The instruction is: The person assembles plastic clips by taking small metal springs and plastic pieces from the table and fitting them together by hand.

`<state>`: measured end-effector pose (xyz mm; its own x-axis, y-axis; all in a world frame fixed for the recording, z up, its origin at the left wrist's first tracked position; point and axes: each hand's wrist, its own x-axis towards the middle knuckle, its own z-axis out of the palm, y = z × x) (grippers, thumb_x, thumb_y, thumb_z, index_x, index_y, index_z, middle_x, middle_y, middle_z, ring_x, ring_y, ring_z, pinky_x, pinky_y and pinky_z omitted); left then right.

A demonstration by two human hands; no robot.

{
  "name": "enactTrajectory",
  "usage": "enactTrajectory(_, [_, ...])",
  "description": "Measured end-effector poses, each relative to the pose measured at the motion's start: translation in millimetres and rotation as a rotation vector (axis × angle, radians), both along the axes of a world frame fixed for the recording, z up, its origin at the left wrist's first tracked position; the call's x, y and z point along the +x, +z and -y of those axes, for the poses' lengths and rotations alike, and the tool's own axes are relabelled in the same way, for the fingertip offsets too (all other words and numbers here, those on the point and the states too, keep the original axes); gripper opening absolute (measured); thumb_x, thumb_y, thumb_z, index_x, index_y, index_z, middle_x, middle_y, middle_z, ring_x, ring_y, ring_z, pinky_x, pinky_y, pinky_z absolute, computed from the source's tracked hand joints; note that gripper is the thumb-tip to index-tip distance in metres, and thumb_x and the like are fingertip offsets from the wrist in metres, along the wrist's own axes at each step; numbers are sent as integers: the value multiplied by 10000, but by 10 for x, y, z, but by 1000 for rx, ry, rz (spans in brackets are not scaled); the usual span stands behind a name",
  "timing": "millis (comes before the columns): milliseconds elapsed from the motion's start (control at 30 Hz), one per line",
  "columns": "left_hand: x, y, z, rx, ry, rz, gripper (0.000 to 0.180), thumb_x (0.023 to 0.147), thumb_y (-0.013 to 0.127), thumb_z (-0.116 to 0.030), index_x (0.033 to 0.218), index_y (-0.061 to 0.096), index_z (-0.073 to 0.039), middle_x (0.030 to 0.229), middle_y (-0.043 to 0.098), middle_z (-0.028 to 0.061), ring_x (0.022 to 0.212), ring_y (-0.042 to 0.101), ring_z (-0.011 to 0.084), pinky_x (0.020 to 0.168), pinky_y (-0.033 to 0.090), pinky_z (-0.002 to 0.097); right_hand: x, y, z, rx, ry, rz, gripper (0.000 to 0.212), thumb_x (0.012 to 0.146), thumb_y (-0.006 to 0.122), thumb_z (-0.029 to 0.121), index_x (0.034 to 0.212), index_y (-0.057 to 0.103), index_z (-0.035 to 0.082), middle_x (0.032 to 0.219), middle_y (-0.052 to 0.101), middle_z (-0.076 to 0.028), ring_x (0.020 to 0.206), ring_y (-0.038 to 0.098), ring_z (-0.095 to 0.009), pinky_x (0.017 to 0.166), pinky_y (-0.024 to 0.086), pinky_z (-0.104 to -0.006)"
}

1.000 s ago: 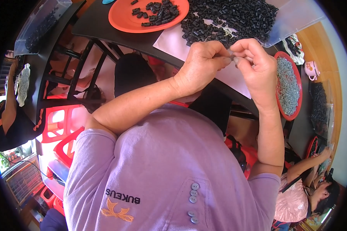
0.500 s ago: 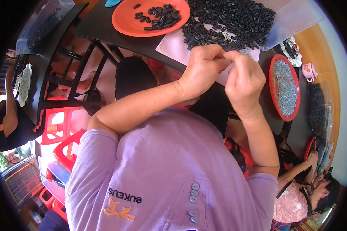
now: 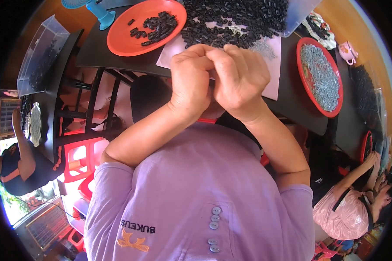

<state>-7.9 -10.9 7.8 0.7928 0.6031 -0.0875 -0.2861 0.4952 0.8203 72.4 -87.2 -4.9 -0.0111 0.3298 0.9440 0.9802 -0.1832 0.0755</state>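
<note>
Before my chest, above the table's near edge, both hands come together. My left hand (image 3: 190,82) is closed, thumb and fingers pinched. My right hand (image 3: 241,82) is curled, its fingertips meeting the left ones. Whatever sits between them is hidden by the fingers. Just beyond lies a big heap of small black plastic parts (image 3: 235,15) on a pale sheet (image 3: 272,80). A little pile of silvery screws (image 3: 264,48) rests on that sheet. Left of the heap, an orange-red plate (image 3: 119,43) carries loose black parts. At the right, a red tray (image 3: 301,65) is filled with screws (image 3: 322,80).
A blue fan (image 3: 102,15) stands at the back left. Clear plastic bins (image 3: 41,56) hold more black parts. A pink cup (image 3: 347,52) stands far right. One person (image 3: 344,209) works at the right, another (image 3: 19,161) at the left. Red stools (image 3: 80,158) stand lower left.
The view has shifted, so the table things appear moved. My right hand has turned and come closer against my left; both hands still meet at the fingertips.
</note>
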Motion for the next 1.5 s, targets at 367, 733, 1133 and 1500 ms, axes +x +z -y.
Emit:
enactTrajectory(367, [-43,234,-847,812,181,-210,105,828,671,-54,872,706,35,727,675,58,655,604,102,625,483,235,406,112,506,-108,-156,-328,302,675,613,-59,923,660,108,803,670,-59,752,640,-266,639,486,-416])
enactTrajectory(733, [299,-29,-644,1601,319,-11,146,688,743,-5,816,697,-58,808,616,93,812,619,283,704,512,394,632,-19,703,-411,-218,-405,217,715,581,-49,880,634,80,795,683,-58,742,658,-243,638,495,-366])
enactTrajectory(1133, [357,-148,141,1382,-29,305,121,795,680,51,895,648,-10,783,583,112,703,592,257,617,481,338,365,292,963,37,535,-1711,273,766,605,-87,1023,578,2,782,657,-75,722,619,-133,696,487,-258])
enactTrajectory(1500, [359,-92,52,1296,-132,169,140,817,704,-4,954,682,-24,801,606,76,695,585,187,607,474,292,304,133,888,175,614,-1666,216,807,607,-90,1011,637,-27,843,668,-78,753,639,-136,724,515,-255])
